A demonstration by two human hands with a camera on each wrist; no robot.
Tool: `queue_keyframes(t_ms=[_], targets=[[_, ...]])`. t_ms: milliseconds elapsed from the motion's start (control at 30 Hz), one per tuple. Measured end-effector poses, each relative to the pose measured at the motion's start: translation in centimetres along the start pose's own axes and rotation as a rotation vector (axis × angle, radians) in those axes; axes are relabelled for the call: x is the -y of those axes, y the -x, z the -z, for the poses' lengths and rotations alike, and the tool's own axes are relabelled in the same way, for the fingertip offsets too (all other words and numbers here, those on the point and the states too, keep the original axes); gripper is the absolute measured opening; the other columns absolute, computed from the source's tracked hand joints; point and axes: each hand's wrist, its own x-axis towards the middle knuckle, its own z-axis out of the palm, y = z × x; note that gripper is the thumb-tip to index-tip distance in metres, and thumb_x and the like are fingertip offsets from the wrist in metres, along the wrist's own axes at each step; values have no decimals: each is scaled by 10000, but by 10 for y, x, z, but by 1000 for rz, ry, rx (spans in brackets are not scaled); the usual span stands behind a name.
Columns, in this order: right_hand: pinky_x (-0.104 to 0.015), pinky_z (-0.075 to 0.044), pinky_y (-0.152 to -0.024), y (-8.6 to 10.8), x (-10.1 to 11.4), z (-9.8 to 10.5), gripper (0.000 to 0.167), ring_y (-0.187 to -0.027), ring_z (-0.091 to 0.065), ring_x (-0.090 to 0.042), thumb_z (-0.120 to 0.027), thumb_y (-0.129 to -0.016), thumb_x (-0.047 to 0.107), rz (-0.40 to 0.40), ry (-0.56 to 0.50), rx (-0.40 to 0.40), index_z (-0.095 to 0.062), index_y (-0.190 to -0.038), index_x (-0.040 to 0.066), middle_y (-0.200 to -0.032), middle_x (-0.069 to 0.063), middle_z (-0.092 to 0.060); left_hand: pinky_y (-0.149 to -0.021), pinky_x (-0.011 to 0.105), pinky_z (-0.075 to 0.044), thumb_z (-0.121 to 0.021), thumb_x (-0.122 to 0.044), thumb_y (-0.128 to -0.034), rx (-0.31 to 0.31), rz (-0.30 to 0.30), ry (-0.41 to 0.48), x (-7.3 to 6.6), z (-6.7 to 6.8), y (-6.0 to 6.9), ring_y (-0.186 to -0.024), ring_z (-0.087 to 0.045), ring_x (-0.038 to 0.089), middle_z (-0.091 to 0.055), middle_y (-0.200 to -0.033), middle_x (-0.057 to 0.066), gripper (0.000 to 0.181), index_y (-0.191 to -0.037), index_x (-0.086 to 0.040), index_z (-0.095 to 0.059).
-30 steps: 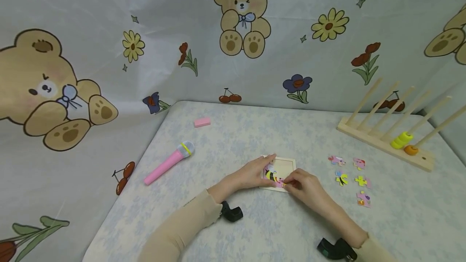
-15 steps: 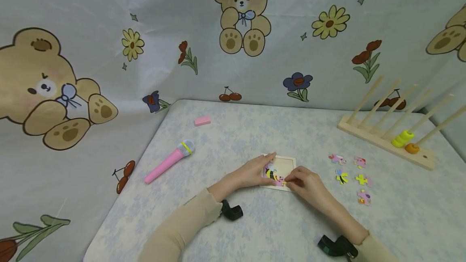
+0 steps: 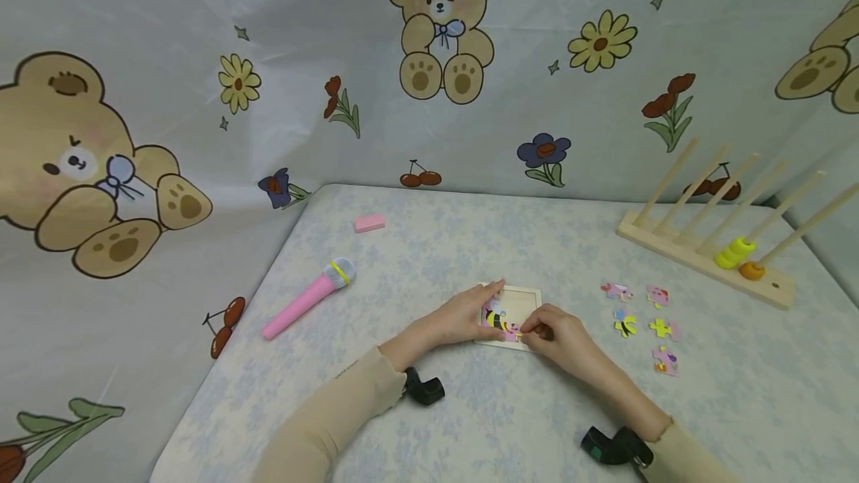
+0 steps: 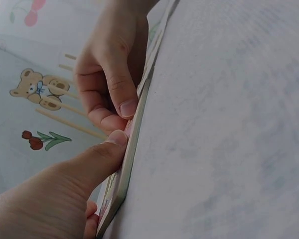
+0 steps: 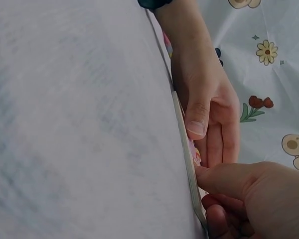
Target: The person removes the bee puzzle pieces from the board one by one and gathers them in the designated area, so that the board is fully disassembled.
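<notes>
A small square wooden puzzle frame [image 3: 526, 290] lies on the table, with bee-patterned pieces [image 3: 495, 320] along its left and lower part. My left hand [image 3: 459, 317] grips the frame's left side, thumb at the lower edge and fingers at the top. At the lower right corner, my right hand [image 3: 564, 338] has curled fingers and thumb pinching at a pink-and-yellow piece [image 3: 515, 334], mostly hidden by the fingertips. In the left wrist view, the left thumb [image 4: 116, 138] presses beside the frame's edge [image 4: 131, 152]. The right wrist view shows the right thumb [image 5: 203, 173] against the frame [image 5: 185, 144].
Several loose puzzle pieces [image 3: 625, 323] lie right of the frame. Farther right stands a wooden peg rack [image 3: 705, 259] with yellow and orange beads. A pink toy microphone [image 3: 298, 308] and a pink block [image 3: 369, 223] are on the left. Bear-printed cloth hangs behind the table.
The head view has shifted slightly. Both hands stay at the frame; the right fingers have moved only a little at its lower right corner.
</notes>
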Motion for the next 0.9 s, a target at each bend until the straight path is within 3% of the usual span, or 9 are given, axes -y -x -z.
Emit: queue_keyframes(t_ms=[200, 633, 900], targets=[[-214, -432, -576, -1, 1, 1, 131, -682, -480, -64, -716, -804, 5, -56, -54, 38, -645, -826, 113, -796, 42, -540, -1105, 327, -208, -688, -473, -833, 0, 0, -11, 0, 1, -1, -1370, -261, 273, -325, -1490, 114, 931, -1513, -78, -191], [-204, -415, -535, 0, -8, -4, 187, -638, -475, -68, -747, -754, -7, 102, 20, -65, -639, -796, 140, -771, 65, -527, -1095, 380, -240, -649, -485, -857, 34, 46, 16, -1, 3, 1, -1377, -235, 288, -269, -1519, 62, 884, -1527, -164, -170], [-204, -447, -546, 1, -11, -2, 209, -645, -512, -68, -757, -737, -13, 116, 6, -75, -638, -794, 149, -773, 72, -555, -1096, 387, -236, -652, -497, -851, 55, 56, 15, 0, 3, 2, -1381, -221, 294, -249, -1526, 69, 904, -1530, -167, -154]])
